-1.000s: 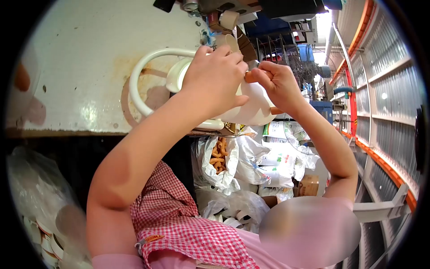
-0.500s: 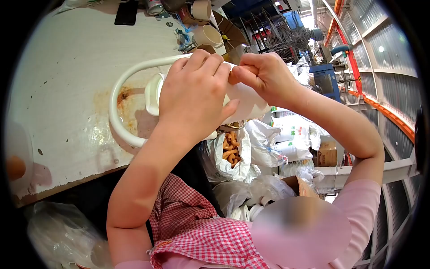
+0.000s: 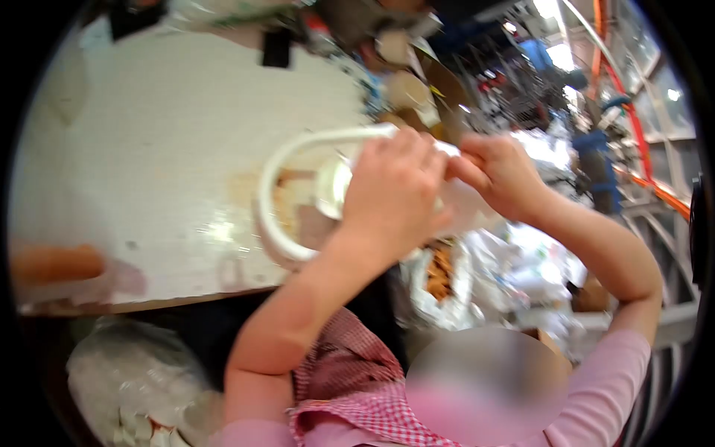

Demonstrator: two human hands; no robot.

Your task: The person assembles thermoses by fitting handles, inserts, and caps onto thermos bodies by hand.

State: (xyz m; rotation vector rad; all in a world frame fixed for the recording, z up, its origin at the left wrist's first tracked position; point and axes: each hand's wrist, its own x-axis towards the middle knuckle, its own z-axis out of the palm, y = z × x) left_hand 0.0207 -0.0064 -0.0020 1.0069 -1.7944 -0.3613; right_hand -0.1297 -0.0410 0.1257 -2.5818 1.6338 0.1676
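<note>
Between my hands is a white plastic container (image 3: 474, 211) with a big white loop handle (image 3: 267, 201), tilted over the table's right end. My left hand (image 3: 395, 194) lies across its middle, fingers curled over the top and thumb toward the far side. A white round cup-shaped part (image 3: 328, 186) shows beside that hand, inside the loop. At the container's upper edge, my right hand (image 3: 497, 175) is closed in a pinch. What lies between its fingertips is hidden, and the frame is blurred.
The pale table (image 3: 171, 164) bears a dark flat phone-like object (image 3: 276, 48), beige cups (image 3: 408, 93) and an orange-brown rounded thing (image 3: 59, 262). Below its edge stands a white bag of orange-brown curved pieces (image 3: 439, 274). A clear plastic bag (image 3: 141, 372) is at lower left.
The view has swung, so the table, container and both hands appear further right and lower. Both hands stay at the container in nearly the same pose. More of the orange-brown thing shows.
</note>
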